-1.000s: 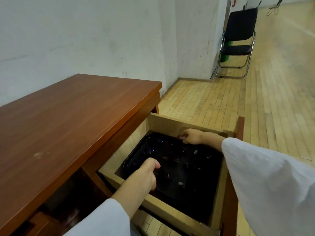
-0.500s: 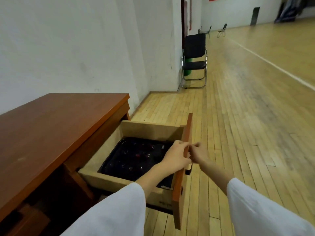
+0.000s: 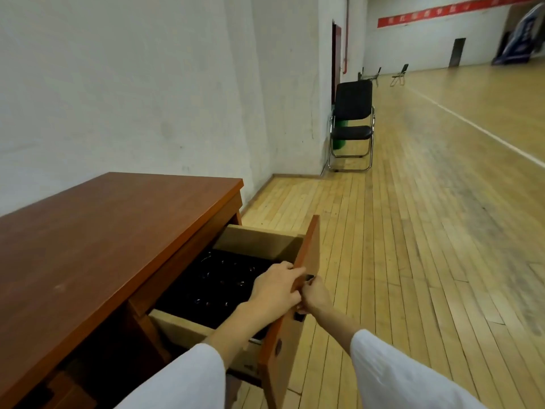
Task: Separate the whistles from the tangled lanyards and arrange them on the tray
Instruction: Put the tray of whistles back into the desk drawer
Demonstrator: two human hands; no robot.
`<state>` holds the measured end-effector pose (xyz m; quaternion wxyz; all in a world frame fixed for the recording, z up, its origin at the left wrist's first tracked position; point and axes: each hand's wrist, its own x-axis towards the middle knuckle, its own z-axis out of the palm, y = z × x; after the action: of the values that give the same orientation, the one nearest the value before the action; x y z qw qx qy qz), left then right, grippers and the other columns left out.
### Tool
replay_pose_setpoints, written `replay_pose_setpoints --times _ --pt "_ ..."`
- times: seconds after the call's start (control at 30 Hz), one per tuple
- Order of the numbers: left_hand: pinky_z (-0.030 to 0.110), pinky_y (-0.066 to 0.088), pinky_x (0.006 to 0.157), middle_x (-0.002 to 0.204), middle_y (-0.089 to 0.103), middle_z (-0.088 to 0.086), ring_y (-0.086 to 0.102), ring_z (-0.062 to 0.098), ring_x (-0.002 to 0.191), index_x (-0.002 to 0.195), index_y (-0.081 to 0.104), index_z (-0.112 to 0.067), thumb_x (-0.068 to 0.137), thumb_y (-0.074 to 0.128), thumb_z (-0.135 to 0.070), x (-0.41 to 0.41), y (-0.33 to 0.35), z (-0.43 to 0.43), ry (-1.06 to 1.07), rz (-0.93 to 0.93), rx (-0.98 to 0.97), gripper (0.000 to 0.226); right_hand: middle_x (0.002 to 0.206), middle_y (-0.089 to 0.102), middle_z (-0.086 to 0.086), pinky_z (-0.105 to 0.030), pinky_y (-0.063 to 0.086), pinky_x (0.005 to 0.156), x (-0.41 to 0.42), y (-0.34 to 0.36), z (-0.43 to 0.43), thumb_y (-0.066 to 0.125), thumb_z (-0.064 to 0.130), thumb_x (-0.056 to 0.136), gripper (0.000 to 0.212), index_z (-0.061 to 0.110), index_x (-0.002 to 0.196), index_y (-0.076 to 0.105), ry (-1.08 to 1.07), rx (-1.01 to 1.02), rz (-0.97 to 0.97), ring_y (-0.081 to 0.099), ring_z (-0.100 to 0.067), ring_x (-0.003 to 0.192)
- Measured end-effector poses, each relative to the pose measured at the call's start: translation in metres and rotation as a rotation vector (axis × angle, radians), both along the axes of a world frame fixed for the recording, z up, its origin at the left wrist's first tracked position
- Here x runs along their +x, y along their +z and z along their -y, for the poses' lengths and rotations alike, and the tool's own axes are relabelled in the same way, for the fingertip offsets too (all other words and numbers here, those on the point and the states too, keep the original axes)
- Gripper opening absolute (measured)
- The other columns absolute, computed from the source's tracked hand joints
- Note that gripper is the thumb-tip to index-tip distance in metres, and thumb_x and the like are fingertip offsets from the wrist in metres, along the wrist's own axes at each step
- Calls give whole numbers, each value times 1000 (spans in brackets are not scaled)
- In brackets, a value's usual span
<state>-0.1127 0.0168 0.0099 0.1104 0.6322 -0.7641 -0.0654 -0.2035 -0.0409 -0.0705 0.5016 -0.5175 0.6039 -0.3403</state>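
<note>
Drawer [image 3: 259, 240], one, partly shut. A second ago both hands were in the tray [image 3: 212, 293]; now our left hand [image 3: 277, 290] curls over the drawer front [image 3: 295, 338], our right hand [image 3: 316, 296] grips its handle [image 3: 308, 278]: we judge sorting finished. Tray, one, black, inside drawer. Whistles [image 3: 241, 283] on it: glints, too dim to count

Both forearms reach forward out of white sleeves [image 3: 188, 379]. Our left hand [image 3: 275, 286] curls its fingers [image 3: 295, 273] over the top edge of the drawer front [image 3: 308, 246]. Our right hand [image 3: 317, 295], just beside it, closes round the dark handle [image 3: 308, 278].
</note>
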Motion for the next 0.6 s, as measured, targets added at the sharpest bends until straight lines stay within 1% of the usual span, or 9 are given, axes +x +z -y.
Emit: replay_pose_setpoints --times 0.1,0.17,0.2,0.27,0.33,0.4,0.43,0.5,0.6 --pt "32 47 92 134 47 -1 50 17 116 143 31 -33 92 49 -31 30 -1 7 68 112 -37 54 100 63 -15 -29 56 47 35 -5 14 38 25 95 26 12 119 38 45 64 56 67 -27 70" --pt "32 44 99 142 40 2 42 19 126 145 28 -32 95 46 -30 50 -5 12 130 237 -86 54 105 61 -15 -33 57 50 59 -3 21 36 26 96 26 14 120 32 57 151 128 66 -29 78" --pt "34 38 105 148 33 4 34 22 134 146 26 -30 96 45 -30 59 -7 13 155 326 -96 54 105 59 -13 -35 56 52 70 -2 23 35 26 97 24 17 118 29 50 214 182 65 -30 81" --pt "38 20 116 155 20 8 16 27 143 148 20 -26 98 42 -29 79 -8 16 178 497 -102 55 100 56 -12 -38 54 57 96 1 28 34 27 96 24 18 117 28 41 295 285 60 -28 80" --pt "43 4 119 158 7 13 0 30 145 150 10 -17 99 40 -23 95 -10 17 160 648 -118 59 113 56 -14 -40 56 70 120 0 35 40 27 94 38 14 127 27 62 278 278 60 -29 91" --pt "47 -8 117 157 -4 17 -13 33 143 149 3 -7 98 41 -17 105 -15 14 112 806 -109 64 125 51 -14 -41 54 83 140 -1 38 46 27 93 54 10 138 21 61 261 250 56 -31 105" --pt "48 -13 114 156 -7 19 -18 34 142 148 2 -4 98 42 -17 110 -18 12 97 875 -93 65 127 51 -13 -39 53 85 148 -1 38 47 27 93 56 9 139 20 69 255 249 55 -31 108" --pt "49 -20 107 155 -10 21 -25 36 138 147 1 -1 99 39 -20 120 -22 11 112 963 -75 64 128 51 -13 -38 52 88 163 -1 41 47 27 94 55 8 139 21 91 254 248 55 -30 111" --pt "51 -22 104 154 -10 26 -24 39 138 146 0 3 101 34 -22 133 -28 12 137 1045 -62 62 129 52 -13 -36 48 94 181 -4 50 43 22 96 47 5 136 27 129 243 198 54 -29 114"
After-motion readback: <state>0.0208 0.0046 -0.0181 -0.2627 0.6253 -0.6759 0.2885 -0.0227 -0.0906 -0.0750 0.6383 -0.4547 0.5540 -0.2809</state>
